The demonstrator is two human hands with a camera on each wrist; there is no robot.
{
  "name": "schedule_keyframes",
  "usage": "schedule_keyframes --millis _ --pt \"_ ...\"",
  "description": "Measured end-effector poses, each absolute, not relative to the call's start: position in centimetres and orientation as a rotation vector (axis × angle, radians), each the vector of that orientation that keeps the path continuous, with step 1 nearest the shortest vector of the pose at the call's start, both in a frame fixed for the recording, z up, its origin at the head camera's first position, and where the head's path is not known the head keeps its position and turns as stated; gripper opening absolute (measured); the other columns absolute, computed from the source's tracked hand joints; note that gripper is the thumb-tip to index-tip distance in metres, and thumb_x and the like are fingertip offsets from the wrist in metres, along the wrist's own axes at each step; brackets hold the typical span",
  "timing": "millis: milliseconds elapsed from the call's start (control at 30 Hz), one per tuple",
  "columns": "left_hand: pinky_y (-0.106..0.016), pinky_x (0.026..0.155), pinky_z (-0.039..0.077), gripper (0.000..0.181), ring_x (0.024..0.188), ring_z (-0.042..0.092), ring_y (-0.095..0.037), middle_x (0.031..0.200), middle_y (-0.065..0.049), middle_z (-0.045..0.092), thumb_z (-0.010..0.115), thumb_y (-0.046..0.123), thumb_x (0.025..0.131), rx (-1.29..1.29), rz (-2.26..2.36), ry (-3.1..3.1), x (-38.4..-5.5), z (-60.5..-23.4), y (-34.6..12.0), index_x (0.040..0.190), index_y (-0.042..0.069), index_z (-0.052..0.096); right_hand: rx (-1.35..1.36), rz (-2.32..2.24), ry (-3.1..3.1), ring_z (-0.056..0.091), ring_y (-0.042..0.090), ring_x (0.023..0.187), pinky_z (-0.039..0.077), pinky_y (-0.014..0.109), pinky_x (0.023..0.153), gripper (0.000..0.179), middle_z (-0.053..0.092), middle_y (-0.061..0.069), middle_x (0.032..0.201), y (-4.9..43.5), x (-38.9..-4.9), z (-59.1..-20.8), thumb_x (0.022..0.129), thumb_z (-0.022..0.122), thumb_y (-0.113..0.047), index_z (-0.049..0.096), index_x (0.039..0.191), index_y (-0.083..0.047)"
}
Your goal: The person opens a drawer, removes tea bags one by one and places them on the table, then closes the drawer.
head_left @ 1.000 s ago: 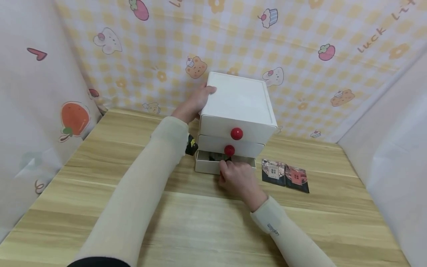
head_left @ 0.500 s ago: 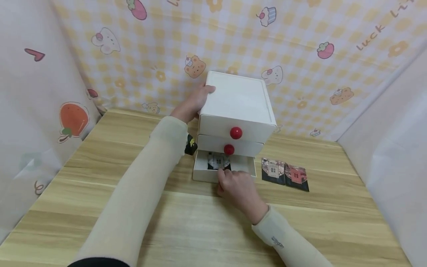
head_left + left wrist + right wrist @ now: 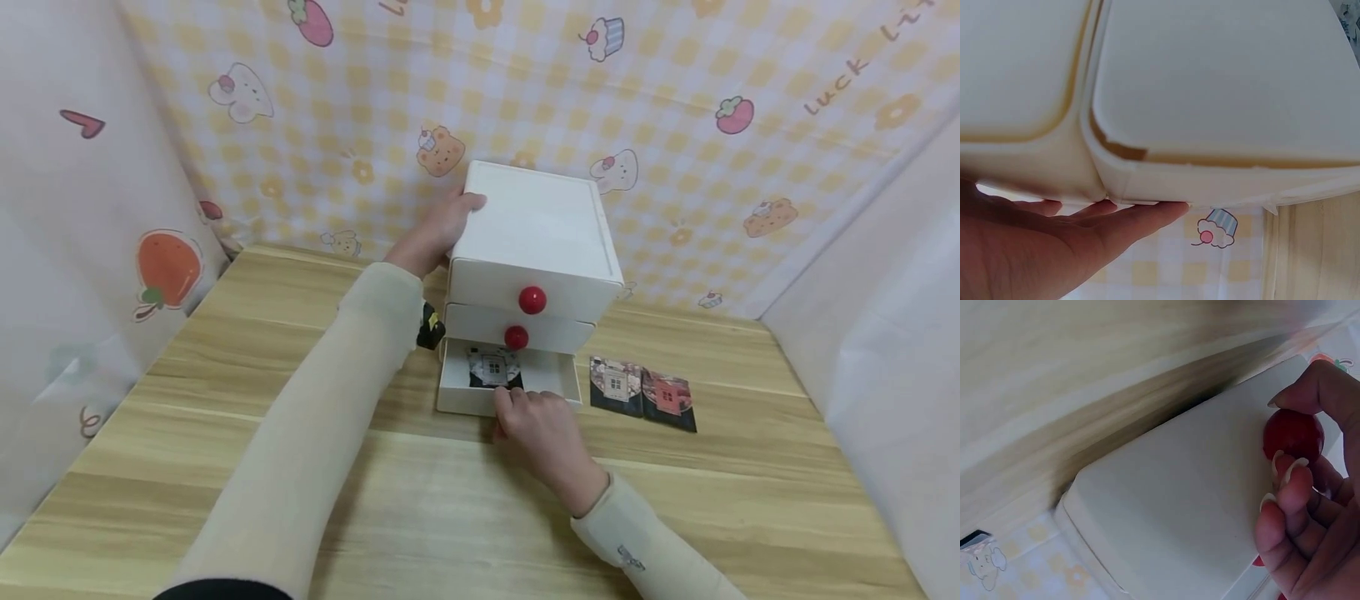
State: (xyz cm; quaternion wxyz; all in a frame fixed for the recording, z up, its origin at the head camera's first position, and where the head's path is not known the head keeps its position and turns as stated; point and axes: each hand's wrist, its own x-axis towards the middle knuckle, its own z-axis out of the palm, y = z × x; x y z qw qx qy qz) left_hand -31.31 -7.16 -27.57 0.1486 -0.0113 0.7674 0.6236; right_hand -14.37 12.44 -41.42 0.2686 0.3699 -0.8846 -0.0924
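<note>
A white cabinet (image 3: 540,218) of three stacked drawers with red knobs stands against the patterned cloth. My left hand (image 3: 444,227) braces its left side, thumb on the top edge; in the left wrist view the straight fingers (image 3: 1141,222) lie along the cabinet's wall. The bottom drawer (image 3: 465,401) is pulled out, and a dark packet (image 3: 493,368) with a pale label lies inside it, toward the left. My right hand (image 3: 543,433) is at the drawer's front. In the right wrist view, its thumb and fingers pinch the round red knob (image 3: 1294,435).
Right of the cabinet, two flat packets lie side by side on the wooden table (image 3: 420,508): one with a white label (image 3: 617,386), one with a red label (image 3: 669,401). White cloth walls (image 3: 892,358) border the table left and right.
My right hand has drawn the bottom drawer further out toward me, bringing the packet inside into fuller view. The left hand has kept its place on the cabinet.
</note>
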Motion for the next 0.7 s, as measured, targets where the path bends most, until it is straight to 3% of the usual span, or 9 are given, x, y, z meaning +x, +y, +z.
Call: schedule_keyframes --millis 200,533,700 --pt "-0.052 0.108 0.046 0.058 0.137 0.048 -0.029 0.159 -0.006 0.039 0.032 0.042 0.109 -0.025 1.804 2.2 -31.3 -27.7 -7.1 0.163 0.035 0.012 1.031 -0.239 -2.351 0.048 0.008 0.046 0.038 0.02 0.041 0.022 0.066 0.0 0.062 12.2 -13.6 -41.6 0.081 0.082 -0.016 0.061 0.08 -0.009" --pt "-0.055 0.11 0.043 0.059 0.14 0.044 -0.03 0.162 -0.007 0.033 0.03 0.044 0.109 -0.02 1.782 2.196 -31.1 -27.5 -7.1 0.163 0.036 0.007 1.058 -0.266 -2.34 0.041 0.006 0.043 0.031 0.017 0.04 0.022 0.062 -0.002 0.058 12.5 -11.8 -41.5 0.079 0.081 -0.018 0.06 0.079 -0.011" --pt "-0.055 0.112 0.043 0.06 0.141 0.043 -0.03 0.162 -0.007 0.033 0.03 0.044 0.108 -0.028 1.776 2.197 -31.2 -27.6 -7.1 0.163 0.036 0.007 1.068 -0.276 -2.327 0.044 0.007 0.043 0.035 0.018 0.039 0.019 0.063 -0.002 0.059 12.6 -11.2 -41.5 0.079 0.08 -0.019 0.063 0.082 -0.01"
